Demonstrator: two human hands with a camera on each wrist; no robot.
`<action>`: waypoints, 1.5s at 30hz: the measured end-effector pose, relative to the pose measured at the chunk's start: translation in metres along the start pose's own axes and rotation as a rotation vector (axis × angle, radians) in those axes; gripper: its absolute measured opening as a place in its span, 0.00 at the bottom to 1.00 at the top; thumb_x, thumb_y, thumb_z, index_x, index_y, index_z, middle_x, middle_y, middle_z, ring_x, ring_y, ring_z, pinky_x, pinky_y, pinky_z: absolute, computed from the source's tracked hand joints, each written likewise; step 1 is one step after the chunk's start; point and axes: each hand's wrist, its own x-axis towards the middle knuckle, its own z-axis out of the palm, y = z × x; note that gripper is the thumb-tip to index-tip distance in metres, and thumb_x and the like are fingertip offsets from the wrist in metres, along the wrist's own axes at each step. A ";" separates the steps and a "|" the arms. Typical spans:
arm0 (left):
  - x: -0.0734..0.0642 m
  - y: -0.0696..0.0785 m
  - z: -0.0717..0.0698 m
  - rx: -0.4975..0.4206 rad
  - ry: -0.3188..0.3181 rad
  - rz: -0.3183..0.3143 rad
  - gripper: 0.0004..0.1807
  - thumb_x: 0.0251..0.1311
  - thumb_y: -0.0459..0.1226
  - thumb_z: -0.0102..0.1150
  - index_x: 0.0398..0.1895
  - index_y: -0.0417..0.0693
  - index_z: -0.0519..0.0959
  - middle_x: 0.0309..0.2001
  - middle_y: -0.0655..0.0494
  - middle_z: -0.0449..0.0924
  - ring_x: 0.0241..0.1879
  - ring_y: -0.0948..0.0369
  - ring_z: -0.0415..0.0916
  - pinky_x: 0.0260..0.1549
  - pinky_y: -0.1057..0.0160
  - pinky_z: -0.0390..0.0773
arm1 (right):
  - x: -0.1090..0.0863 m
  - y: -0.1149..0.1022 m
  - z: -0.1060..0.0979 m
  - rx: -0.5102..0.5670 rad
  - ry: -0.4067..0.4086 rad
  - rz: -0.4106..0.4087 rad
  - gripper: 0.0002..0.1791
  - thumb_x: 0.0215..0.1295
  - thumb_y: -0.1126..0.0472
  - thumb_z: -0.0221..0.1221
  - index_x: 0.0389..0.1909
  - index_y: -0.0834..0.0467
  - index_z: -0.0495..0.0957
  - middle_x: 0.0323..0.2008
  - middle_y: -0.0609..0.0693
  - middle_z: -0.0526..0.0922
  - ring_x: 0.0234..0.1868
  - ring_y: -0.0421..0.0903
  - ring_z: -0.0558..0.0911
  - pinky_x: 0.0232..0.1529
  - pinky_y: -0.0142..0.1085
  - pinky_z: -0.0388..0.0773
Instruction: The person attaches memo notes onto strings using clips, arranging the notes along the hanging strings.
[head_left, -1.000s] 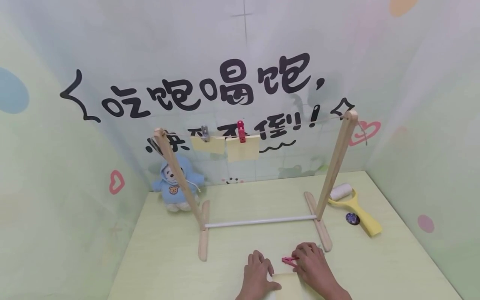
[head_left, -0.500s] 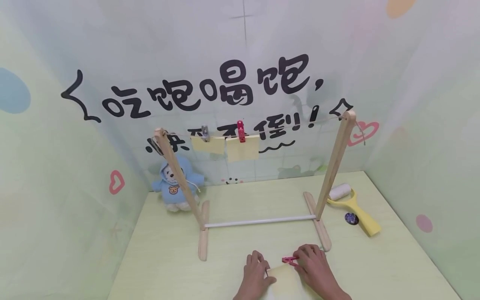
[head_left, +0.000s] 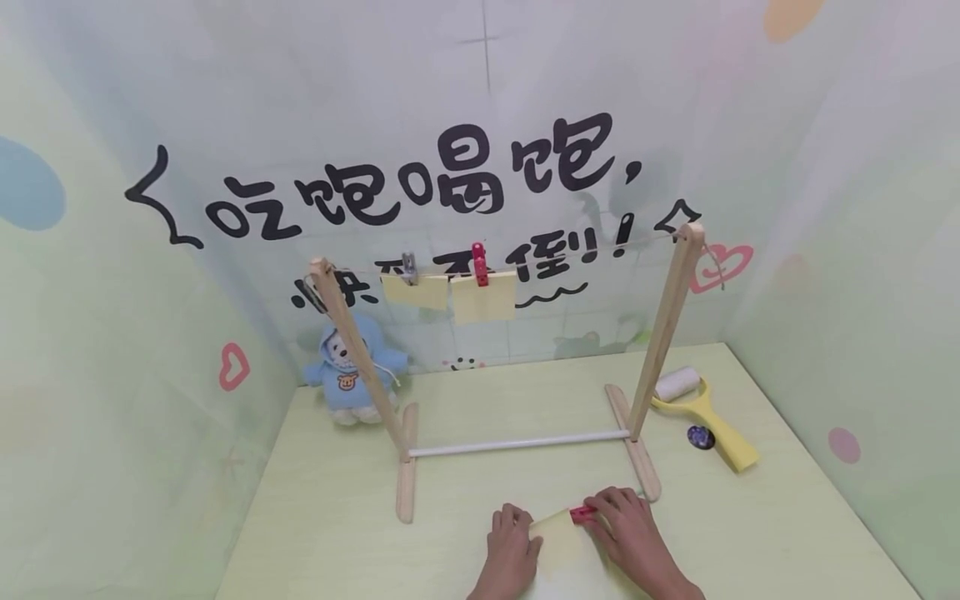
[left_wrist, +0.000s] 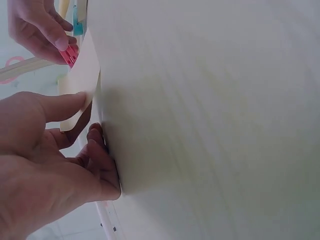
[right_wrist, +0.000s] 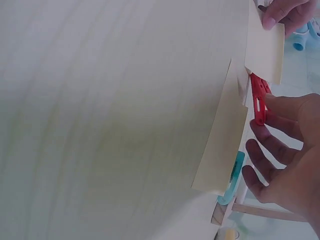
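Note:
My left hand [head_left: 508, 550] pinches a pale yellow paper sheet [head_left: 558, 546] between thumb and fingers near the front of the table. In the left wrist view the sheet [left_wrist: 82, 75] is tilted up. My right hand [head_left: 633, 533] pinches a red clothespin [head_left: 582, 515] by its handle end. In the right wrist view the nose of this clothespin [right_wrist: 260, 97] meets the near corner of the sheet [right_wrist: 267, 50]. A second yellow sheet [right_wrist: 220, 142] lies on the table beneath my right hand, beside a teal clip [right_wrist: 231, 180].
Behind the hands stands a wooden rack [head_left: 663, 350] with a string across its top. A grey clip [head_left: 408, 267] and a red clip [head_left: 480, 265] hold two yellow sheets on it. A blue-clad plush bear [head_left: 352, 375] sits left, a yellow-handled roller [head_left: 720, 429] right.
My left hand has raised the sheet's far edge off the table. The red clothespin in my right hand has turned and come onto the sheet's corner.

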 end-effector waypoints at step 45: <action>0.032 0.055 -0.081 -0.636 0.256 0.046 0.12 0.79 0.40 0.64 0.50 0.39 0.88 0.52 0.50 0.86 0.52 0.62 0.80 0.54 0.64 0.82 | 0.101 -0.012 -0.120 0.519 0.284 -0.263 0.16 0.59 0.71 0.77 0.46 0.62 0.85 0.57 0.62 0.78 0.64 0.46 0.75 0.64 0.18 0.68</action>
